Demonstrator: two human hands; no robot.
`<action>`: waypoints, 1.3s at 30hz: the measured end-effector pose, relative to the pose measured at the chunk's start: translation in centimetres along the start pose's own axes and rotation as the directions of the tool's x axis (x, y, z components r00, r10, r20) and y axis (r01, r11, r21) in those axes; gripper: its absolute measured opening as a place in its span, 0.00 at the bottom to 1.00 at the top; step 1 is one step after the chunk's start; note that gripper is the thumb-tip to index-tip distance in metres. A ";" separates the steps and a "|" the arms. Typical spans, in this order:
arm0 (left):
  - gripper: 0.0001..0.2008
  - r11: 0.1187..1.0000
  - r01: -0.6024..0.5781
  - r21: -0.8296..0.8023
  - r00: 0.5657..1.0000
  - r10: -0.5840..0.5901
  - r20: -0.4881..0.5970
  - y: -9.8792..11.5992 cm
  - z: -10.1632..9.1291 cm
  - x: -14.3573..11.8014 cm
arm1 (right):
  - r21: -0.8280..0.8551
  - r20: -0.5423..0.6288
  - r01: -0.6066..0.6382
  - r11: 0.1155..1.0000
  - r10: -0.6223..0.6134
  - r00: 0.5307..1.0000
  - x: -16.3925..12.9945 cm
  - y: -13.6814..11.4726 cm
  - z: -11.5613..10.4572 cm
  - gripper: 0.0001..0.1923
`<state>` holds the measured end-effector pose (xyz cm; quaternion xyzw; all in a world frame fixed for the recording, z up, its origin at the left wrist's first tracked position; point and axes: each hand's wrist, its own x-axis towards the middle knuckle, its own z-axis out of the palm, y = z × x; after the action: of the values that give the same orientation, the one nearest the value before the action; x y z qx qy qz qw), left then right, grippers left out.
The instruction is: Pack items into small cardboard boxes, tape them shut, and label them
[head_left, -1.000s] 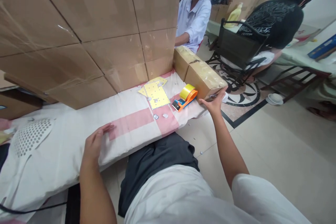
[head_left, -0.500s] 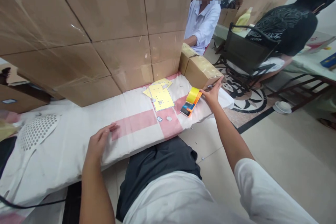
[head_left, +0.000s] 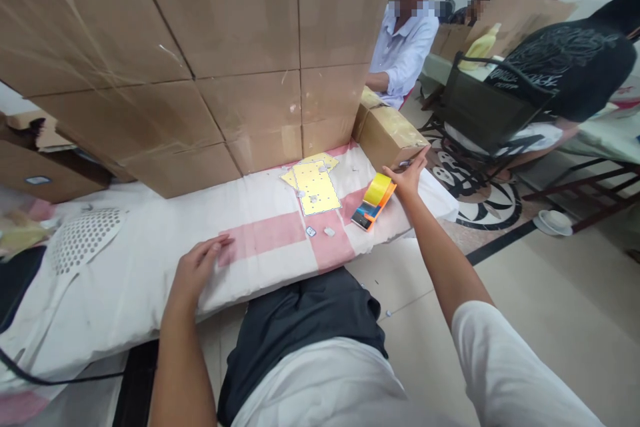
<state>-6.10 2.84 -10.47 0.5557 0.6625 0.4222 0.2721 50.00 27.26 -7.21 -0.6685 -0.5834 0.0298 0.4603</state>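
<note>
Head view: right hand [head_left: 409, 177] stretched out, fingers spread, holding nothing, palm next to the tape dispenser [head_left: 374, 203] and fingertips touching the near corner of a small taped carton [head_left: 390, 137]. Dispenser is orange and blue with a yellow tape roll, lying on the white and pink cloth [head_left: 260, 237] close to its right edge, just beside the hand. Left hand [head_left: 196, 271] flat, palm down on the cloth's near edge, fingers loosely extended, gripping nothing. Yellow perforated sheet [head_left: 316, 188] lies left of the dispenser, two small white bits [head_left: 320, 232] on the pink stripe below it. Wall of stacked cardboard boxes [head_left: 200, 60] stands behind the cloth. White perforated part [head_left: 83, 239] rests at far left. Past the carton, a person in a white shirt [head_left: 407, 53] sits; another in a black top [head_left: 565, 67] sits on a chair at right
</note>
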 end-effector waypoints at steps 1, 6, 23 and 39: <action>0.24 1.000 -0.003 0.002 1.000 0.003 0.001 0.0 0.0 0.0 | 0.010 0.014 0.007 1.000 -0.007 1.000 0.1 0.1 -0.2 0.79; 0.24 1.000 -0.007 -0.002 1.000 0.007 0.003 -0.2 0.1 0.2 | 0.107 0.135 0.036 0.994 -0.050 0.990 -0.4 1.3 -1.0 0.77; 0.13 0.990 0.089 0.105 0.831 -0.016 -0.555 0.1 -9.4 8.5 | 0.112 -0.080 -0.372 0.921 0.382 0.921 -2.0 1.2 -1.3 0.10; 0.09 0.726 0.420 0.545 0.816 -0.040 -0.576 0.1 -24.6 22.9 | -0.062 0.004 -0.332 0.941 0.333 0.943 -1.9 0.6 -1.6 0.11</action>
<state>-31.88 18.67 4.30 0.3860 0.8811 0.2618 -0.0781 50.79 24.85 -7.57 -0.7708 -0.4662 0.0941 0.4239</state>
